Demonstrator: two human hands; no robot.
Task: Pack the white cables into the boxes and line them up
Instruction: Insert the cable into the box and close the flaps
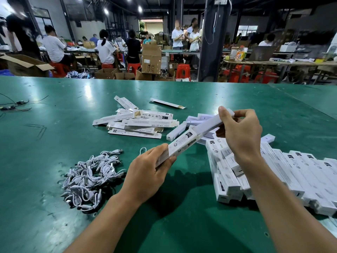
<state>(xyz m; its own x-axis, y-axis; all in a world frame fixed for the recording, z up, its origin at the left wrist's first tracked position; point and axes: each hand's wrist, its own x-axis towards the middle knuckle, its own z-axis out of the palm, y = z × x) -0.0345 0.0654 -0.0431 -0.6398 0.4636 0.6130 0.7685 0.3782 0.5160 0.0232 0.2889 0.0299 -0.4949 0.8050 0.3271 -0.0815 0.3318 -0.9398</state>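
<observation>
Above the middle of the green table (pixel 54 143), toward its near edge, I have both hands raised with 1 printed box (pixel 184 143) between them. The left hand (pixel 145 172) grasps the box's lower end, fingers curled around it, and the box tilts up toward the right. The right hand (pixel 238 132) pinches the top end of a plain white bar (pixel 209 123) between thumb and fingers; the bar's lower end meets the open end of the box, though I cannot tell how far it sits inside. Left of the left hand, near the near edge, the white cables (pixel 91 178) lie in a tangled heap, and 1 loose cable loop (pixel 143 150) lies just beyond that hand. Toward the right edge, the packed boxes (pixel 291 172) lie side by side in a row, with several more stacked against its left end under my right wrist. Behind the hands, more plain white bars (pixel 197 119) are piled loosely. Farther toward the far edge, the flat boxes (pixel 138 123) overlap in a heap, with 2 more lying apart beyond it. Thin black wires (pixel 14 105) lie by the left edge.
</observation>
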